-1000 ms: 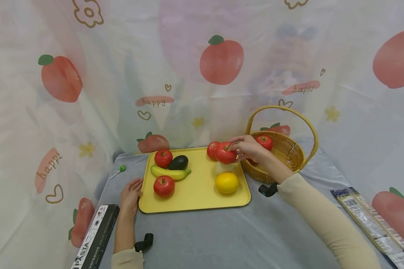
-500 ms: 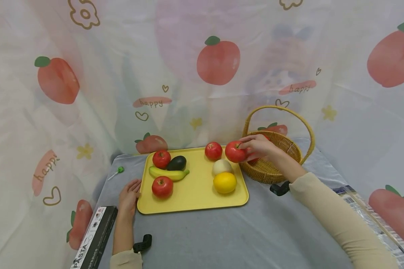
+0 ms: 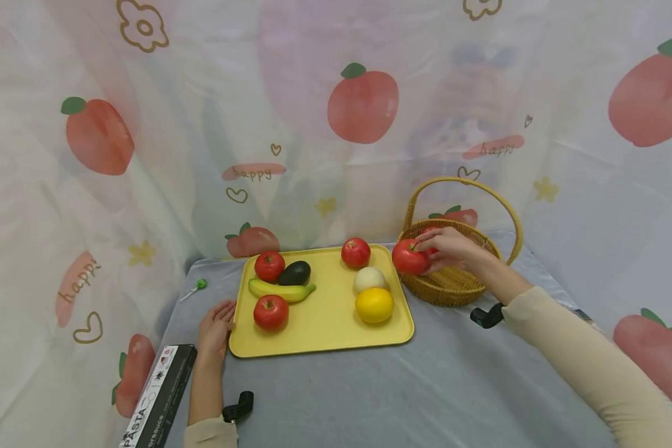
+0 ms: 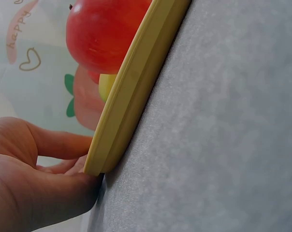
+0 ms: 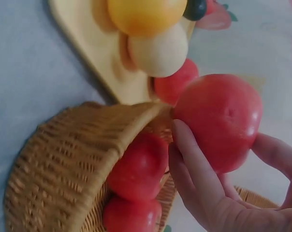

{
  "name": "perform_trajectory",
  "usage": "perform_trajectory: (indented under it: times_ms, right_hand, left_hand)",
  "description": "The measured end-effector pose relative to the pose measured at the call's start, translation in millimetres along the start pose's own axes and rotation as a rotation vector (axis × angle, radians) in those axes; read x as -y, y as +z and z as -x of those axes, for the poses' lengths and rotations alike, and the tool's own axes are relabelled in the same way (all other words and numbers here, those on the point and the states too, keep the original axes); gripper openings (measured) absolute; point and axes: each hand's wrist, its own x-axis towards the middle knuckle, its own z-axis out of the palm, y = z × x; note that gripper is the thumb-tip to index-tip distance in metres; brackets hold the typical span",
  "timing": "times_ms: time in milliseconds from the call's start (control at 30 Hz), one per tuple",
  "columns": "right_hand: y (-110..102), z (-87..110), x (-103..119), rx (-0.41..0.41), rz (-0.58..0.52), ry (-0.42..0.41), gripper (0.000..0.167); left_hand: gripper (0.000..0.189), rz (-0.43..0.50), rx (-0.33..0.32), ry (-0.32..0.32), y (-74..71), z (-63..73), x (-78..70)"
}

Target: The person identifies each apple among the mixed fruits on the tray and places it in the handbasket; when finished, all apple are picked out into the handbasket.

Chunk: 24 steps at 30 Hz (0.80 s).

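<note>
In the head view my right hand (image 3: 448,247) holds a red apple (image 3: 410,257) by its stem side, over the near-left rim of the wicker basket (image 3: 453,291). The right wrist view shows fingers and thumb on opposite sides of the apple (image 5: 221,121), with two red fruits (image 5: 138,166) inside the basket below. My left hand (image 3: 215,326) holds the left edge of the yellow tray (image 3: 325,326); in the left wrist view its fingers bracket the tray's rim (image 4: 122,106). On the tray are red apples (image 3: 271,312), a banana (image 3: 280,290) and an avocado (image 3: 295,272).
A lemon (image 3: 374,305), a pale round fruit (image 3: 369,280) and another red fruit (image 3: 355,253) sit on the tray's right side. A green lollipop (image 3: 201,284) and a black pasta box (image 3: 162,398) lie at the left. The basket's tall handle (image 3: 463,179) arches over its opening.
My right hand has carried the apple rightward, from above the tray's back right to the basket's rim. The left hand stays at the tray edge.
</note>
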Motion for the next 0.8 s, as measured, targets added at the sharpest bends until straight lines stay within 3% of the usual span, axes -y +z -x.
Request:
perform_trajectory:
  times_ms: [333, 800]
  right_hand:
    - [-17, 5.2, -5, 0.030, 0.016, 0.024, 0.067]
    - [-35, -0.7, -13, 0.045, -0.035, 0.119, 0.055]
  left_hand:
    - [0.074, 0.014, 0.007, 0.002, 1.9, 2.2, 1.2]
    - [0.073, -0.003, 0.005, 0.010, -1.5, -2.4, 2.6]
